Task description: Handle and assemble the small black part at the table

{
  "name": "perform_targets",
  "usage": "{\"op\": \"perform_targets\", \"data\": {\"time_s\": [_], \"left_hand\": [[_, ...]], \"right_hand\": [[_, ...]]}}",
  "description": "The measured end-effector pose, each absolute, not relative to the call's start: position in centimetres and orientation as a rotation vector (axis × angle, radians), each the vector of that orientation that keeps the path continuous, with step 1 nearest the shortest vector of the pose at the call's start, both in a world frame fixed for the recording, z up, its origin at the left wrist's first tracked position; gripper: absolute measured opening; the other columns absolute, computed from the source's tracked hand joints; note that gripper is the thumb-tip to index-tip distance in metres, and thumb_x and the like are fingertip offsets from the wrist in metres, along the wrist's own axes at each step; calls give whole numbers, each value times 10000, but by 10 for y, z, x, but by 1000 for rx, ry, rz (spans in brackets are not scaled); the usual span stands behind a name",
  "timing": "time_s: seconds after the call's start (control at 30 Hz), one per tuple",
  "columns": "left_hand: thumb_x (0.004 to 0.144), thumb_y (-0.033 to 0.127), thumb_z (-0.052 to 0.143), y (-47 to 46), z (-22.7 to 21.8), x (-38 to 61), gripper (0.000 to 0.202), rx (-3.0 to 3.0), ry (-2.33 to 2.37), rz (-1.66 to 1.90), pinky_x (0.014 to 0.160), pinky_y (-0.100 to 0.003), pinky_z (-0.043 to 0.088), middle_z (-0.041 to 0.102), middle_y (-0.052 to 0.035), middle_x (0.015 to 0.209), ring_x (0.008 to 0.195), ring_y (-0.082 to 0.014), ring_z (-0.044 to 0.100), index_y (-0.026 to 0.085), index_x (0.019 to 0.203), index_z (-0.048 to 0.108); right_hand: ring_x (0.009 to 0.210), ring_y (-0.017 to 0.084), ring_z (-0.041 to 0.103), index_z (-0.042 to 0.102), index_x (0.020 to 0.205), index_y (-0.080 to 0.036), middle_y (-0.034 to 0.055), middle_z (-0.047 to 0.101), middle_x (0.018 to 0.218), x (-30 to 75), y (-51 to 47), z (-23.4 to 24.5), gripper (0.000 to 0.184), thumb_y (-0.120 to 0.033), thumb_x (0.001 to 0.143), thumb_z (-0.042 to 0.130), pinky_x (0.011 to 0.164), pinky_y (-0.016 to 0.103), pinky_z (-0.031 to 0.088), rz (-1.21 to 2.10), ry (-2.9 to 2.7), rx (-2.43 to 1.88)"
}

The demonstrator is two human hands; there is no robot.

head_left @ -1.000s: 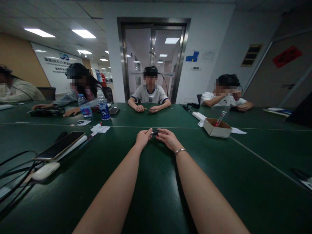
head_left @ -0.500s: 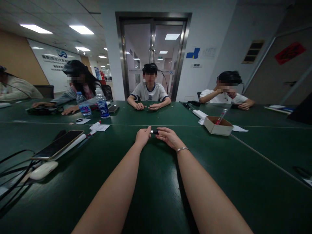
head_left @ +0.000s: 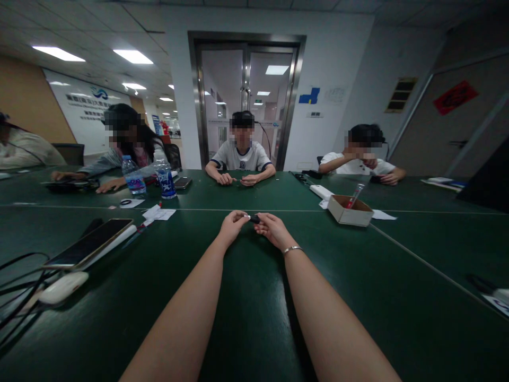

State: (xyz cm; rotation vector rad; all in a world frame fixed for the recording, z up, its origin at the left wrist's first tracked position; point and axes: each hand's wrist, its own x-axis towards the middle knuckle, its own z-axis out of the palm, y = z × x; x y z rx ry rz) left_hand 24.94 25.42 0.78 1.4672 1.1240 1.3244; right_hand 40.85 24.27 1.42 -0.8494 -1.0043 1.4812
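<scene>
Between my two hands is a small black object with a shiny silver end (head_left: 254, 218); it is too small for me to tell its kind. My left hand (head_left: 232, 229) pinches the silver end between thumb and fingers. On the other side, my right hand (head_left: 273, 230) has its fingertips closed on the black part, and a silver bracelet (head_left: 293, 249) circles that wrist. Both forearms reach forward over the dark green table (head_left: 254, 307). Fingers cover parts of the object.
To the left lie a phone (head_left: 89, 244), a white rounded case (head_left: 63, 287) and black cables. Two bottles (head_left: 165, 180) stand farther back near paper scraps (head_left: 158, 213). An open box (head_left: 350, 213) holding a clear tube sits at right. Several people sit around the table.
The view has tilted up slightly, so the table appears lower. My left thumb, raised before, now lies flatter by the silver end. The object stays between both hands.
</scene>
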Motion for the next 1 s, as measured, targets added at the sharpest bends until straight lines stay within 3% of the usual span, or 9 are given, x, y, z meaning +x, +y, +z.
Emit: {"op": "perform_targets", "data": {"time_s": [0.1, 0.27, 0.63, 0.73, 1.0], "left_hand": [[720, 480, 647, 254, 8, 250, 366, 1433, 1172, 1317, 552, -225, 411, 606, -38, 690, 605, -125, 532, 143, 860, 622], [731, 366, 638, 255, 6, 250, 265, 1457, 1179, 1348, 524, -211, 403, 619, -37, 795, 636, -123, 542, 163, 900, 615], [815, 355, 522, 254, 5, 251, 243, 1439, 1188, 1304, 496, -211, 358, 569, -9, 668, 517, -100, 468, 157, 933, 598], [773, 270, 571, 255, 5, 251, 220, 1469, 1202, 1322, 512, -204, 358, 569, 0, 678, 529, -95, 468, 161, 962, 601], [795, 248, 524, 256, 3, 252, 205, 1487, 1219, 1318, 532, -204, 368, 580, -9, 700, 573, -106, 500, 155, 953, 614]], "right_hand": [[510, 126, 613, 619, 803, -132, 40, 629, 596, 408, 243, 13, 160, -248, 801, 729, 461, 179, 507, 1472, -1019, -855], [511, 129, 612, 637, 834, -122, 57, 644, 610, 408, 244, 12, 150, -230, 792, 732, 460, 184, 503, 1473, -1034, -862], [507, 122, 606, 633, 829, -115, 57, 636, 592, 407, 244, 13, 104, -187, 809, 705, 454, 170, 493, 1458, -1023, -887], [506, 120, 604, 639, 833, -112, 63, 641, 598, 407, 244, 13, 70, -169, 823, 679, 456, 172, 493, 1458, -1028, -885], [508, 119, 594, 642, 816, -112, 56, 640, 615, 408, 246, 10, 141, -188, 763, 748, 451, 177, 481, 1470, -1024, -863]]}}
